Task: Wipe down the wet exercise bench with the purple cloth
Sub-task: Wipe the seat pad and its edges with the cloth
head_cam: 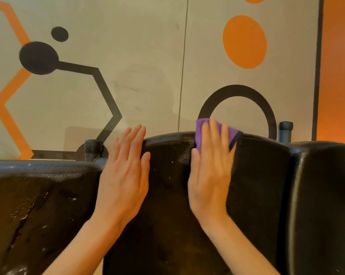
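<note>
Right hand hides most of purple cloth on bench.

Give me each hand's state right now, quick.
Left hand: open, flat against the wet black padded bench, holding nothing.
Right hand: open, fingers flat, pressing the purple cloth onto the bench's top edge; no closed grip.
</note>
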Tool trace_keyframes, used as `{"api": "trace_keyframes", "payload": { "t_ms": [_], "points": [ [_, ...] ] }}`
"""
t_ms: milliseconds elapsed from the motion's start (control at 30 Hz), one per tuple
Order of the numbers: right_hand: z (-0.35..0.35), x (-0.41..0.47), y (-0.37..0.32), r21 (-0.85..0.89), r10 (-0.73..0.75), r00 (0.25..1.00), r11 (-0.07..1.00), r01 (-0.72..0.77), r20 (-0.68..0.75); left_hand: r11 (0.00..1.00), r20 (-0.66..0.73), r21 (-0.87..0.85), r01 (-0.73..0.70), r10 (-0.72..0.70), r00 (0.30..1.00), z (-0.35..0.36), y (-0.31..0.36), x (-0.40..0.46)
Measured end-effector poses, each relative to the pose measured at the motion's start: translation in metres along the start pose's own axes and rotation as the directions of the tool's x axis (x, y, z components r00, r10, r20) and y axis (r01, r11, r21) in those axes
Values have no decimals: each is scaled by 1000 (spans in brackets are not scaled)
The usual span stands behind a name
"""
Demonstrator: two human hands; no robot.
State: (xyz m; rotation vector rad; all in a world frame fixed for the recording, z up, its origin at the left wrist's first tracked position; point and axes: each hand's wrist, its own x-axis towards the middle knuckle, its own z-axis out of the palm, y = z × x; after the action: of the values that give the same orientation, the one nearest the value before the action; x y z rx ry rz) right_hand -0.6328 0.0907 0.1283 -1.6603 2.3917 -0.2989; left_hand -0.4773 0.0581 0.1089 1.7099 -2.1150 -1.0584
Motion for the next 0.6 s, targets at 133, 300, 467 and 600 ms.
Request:
{"api": "trace_keyframes", "payload": {
  "t_ms": [133, 300, 467, 600],
  "points": [
    [-2, -9, 21, -99, -344, 924, 927, 363, 166, 1000, 0, 3, -23, 23, 1000, 1, -5, -3],
    [-14, -19, 33, -88, 154, 988, 984, -154, -5, 1000, -22, 10, -18, 18, 1000, 4, -6, -3],
    [19, -22, -26, -141, -450, 870, 866, 480, 201, 997, 21, 1, -81, 81, 997, 2, -12, -3],
    [-21, 2, 39, -233, -139, 981, 958, 168, 135, 999, 6, -25, -46, 46, 999, 1, -10, 0]
  ]
}}
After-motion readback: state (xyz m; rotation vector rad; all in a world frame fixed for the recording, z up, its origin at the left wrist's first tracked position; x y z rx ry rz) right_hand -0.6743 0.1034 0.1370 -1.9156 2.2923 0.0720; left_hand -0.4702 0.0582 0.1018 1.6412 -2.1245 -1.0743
